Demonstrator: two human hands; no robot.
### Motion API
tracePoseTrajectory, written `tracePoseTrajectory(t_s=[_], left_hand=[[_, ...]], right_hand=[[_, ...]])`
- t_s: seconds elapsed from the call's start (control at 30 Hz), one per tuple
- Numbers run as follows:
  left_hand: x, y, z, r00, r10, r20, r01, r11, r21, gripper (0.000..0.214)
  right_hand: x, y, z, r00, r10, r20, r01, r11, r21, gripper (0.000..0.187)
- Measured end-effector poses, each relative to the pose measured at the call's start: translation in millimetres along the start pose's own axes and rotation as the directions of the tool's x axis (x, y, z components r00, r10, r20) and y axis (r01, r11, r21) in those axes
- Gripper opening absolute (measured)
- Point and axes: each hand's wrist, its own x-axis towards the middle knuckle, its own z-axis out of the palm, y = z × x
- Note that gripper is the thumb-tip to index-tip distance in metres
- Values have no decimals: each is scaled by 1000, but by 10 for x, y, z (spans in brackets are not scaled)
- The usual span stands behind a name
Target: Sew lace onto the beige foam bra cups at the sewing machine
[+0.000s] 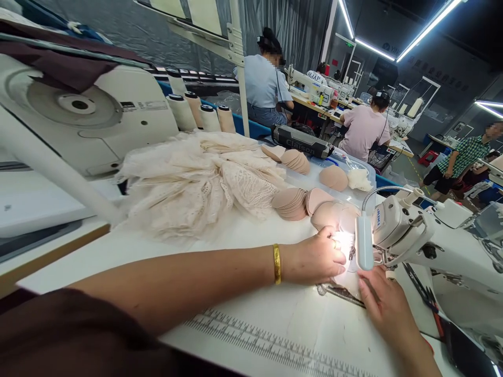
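Note:
A pale fabric piece [348,280] lies under the head of a white sewing machine [396,225], washed out by a bright lamp [364,243]. My left hand [320,256], with a gold bracelet at its wrist, is on the left side of that piece, fingers curled and closed on its edge. To the right of the needle area, my right hand [387,298] rests low against the fabric, thumb apart from its fingers; some fingertips are hidden behind the machine head. Beige bra cups [291,204] lie in overlapping stacks just beyond my left hand.
Cream lace fabric [208,183] is heaped at the left. Behind it stand thread cones [210,118] and another machine [78,110]. A clear plastic tray [359,191] holds more cups. Scissors [422,288] lie right of my right hand. A printed ruler [267,340] runs along the front. Several people work beyond.

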Motion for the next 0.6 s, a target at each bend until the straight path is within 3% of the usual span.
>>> tracePoseTrajectory(t_s=[0.23,0.43,0.6], left_hand=[[-2,121,-64,999,50,-13,-49,998,46,19],[-4,182,-131,997,62,-39,-61,998,27,24],[2,167,-15,999,22,-26,-20,998,52,19]], right_hand=[[44,-149,-55,980,-82,181,67,994,88,21],[34,-159,-39,981,-66,182,54,996,70,26],[13,-89,26,987,-7,163,4,1000,16,25]])
